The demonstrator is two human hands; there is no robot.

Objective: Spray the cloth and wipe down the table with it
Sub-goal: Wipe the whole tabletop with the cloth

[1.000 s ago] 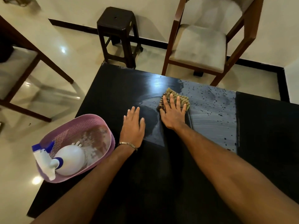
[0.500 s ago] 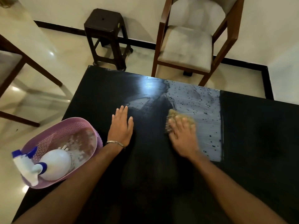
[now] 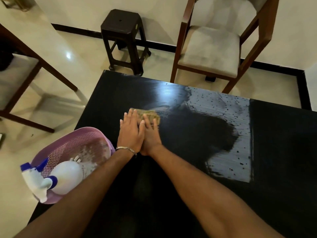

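The cloth (image 3: 148,115), a small olive pad, is lying flat on the dark worktop (image 3: 188,194), just beyond the fingertips of both hands and left of the pale grey film. The right hand (image 3: 151,134) is pressing down on it with fingers straight and spread, nothing curled around the fabric. The left hand (image 3: 131,131) is lying flat too, fingers extended, its edge touching the right hand and its tips reaching the cloth's left end.

Right of the cloth, a dark cleared swathe is cutting into the grey, speckled film (image 3: 229,162), which is covering the stretch up to a sharp straight edge further right. So the wiping is well under way, but I'd judge plenty is left.

To do this pass well: keep the palm flat and the pressure even, carry the cloth back right into the film, overlap each stroke with the cleared band, and run right to that straight edge so no streaks are left. Refolding may help if the cloth is loading up.

Left of the cloth and nearer the person, a pink basket (image 3: 96,136) is sitting at the worktop's edge, holding the white spray bottle (image 3: 66,176) on its side, handy for a fresh spritz.
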